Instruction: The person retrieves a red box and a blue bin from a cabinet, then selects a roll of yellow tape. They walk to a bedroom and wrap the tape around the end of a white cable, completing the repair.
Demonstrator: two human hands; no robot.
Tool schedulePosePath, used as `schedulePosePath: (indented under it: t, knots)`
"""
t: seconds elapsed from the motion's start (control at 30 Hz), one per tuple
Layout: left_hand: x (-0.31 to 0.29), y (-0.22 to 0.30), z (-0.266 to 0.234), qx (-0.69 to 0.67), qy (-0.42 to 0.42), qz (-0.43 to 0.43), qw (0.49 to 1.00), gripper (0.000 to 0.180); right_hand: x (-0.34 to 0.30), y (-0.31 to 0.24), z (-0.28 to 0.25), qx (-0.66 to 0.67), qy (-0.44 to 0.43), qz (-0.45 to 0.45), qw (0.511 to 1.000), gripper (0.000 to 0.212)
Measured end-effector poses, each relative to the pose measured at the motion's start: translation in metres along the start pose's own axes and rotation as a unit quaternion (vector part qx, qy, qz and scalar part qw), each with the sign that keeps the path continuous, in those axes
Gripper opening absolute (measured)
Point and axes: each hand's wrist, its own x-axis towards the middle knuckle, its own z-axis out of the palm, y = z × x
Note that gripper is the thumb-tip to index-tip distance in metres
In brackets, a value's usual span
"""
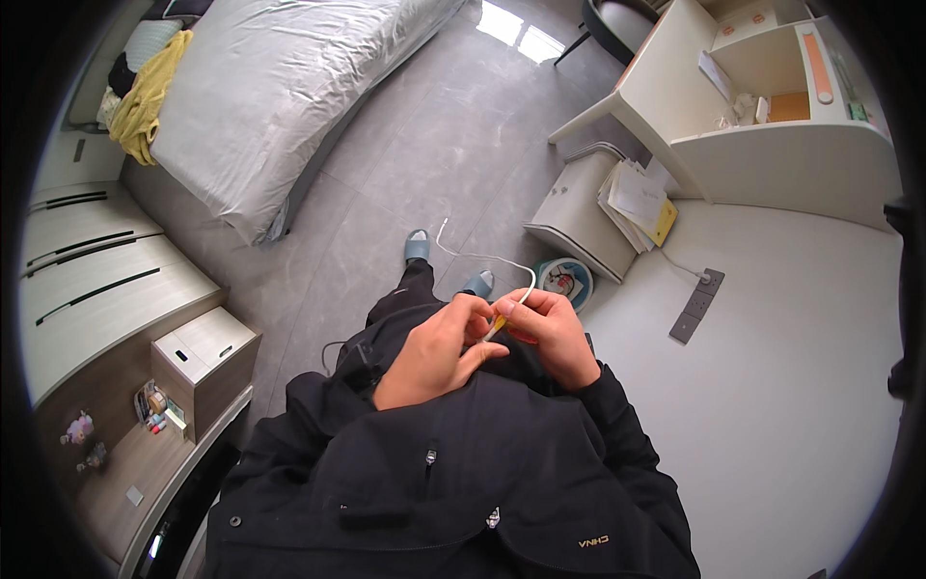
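Observation:
A thin white cable [490, 257] runs up from between my hands, bends over near my right fingertips and trails loosely forward and left to a small end. My right hand [555, 333] pinches it between thumb and forefinger. On the other side, my left hand [434, 349] has its fingers curled around the cable's lower part, the thumb pointing across towards the right hand. A small yellow piece [499, 324] shows on the cable between the fingertips. Some red-orange shows under my right fingers; what it is I cannot make out. Both hands are close together in front of my dark jacket.
A grey-sheeted bed [280, 87] stands ahead left, drawers [96, 251] at the left. To the right are a small cabinet [579, 212] with papers [637, 198], a bin [567, 280], a white desk [781, 135] and a power strip [696, 307] on a white surface.

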Motion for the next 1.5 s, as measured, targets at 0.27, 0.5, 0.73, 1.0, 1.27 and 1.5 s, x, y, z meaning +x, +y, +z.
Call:
schedulePosePath:
  t: [0.27, 0.5, 0.73, 1.0, 1.27, 1.5]
  knots:
    - [0.022, -0.013, -0.001, -0.197, 0.019, -0.066, 0.978, 0.020, 0.001, -0.007, 0.003, 0.004, -0.038, -0.074, 0.997, 0.031]
    - [0.029, -0.037, -0.003, -0.316, -0.037, -0.155, 0.935, 0.023, -0.003, -0.002, 0.000, -0.075, -0.002, -0.050, 0.996, 0.030]
    - [0.024, -0.046, 0.016, -0.186, 0.043, -0.063, 0.980, 0.019, -0.004, -0.011, -0.008, -0.122, -0.026, -0.007, 0.992, 0.035]
    - [0.023, -0.047, 0.015, -0.117, 0.016, -0.080, 0.990, 0.016, -0.003, -0.012, -0.017, -0.041, -0.052, 0.070, 0.995, 0.036]
    - [0.025, -0.054, 0.010, -0.307, -0.060, -0.191, 0.930, 0.023, -0.002, -0.009, -0.023, -0.013, -0.085, 0.073, 0.994, 0.034]
    - [0.026, -0.049, 0.002, -0.371, -0.117, -0.274, 0.879, 0.020, 0.003, -0.011, -0.036, -0.028, -0.135, 0.092, 0.986, 0.028]
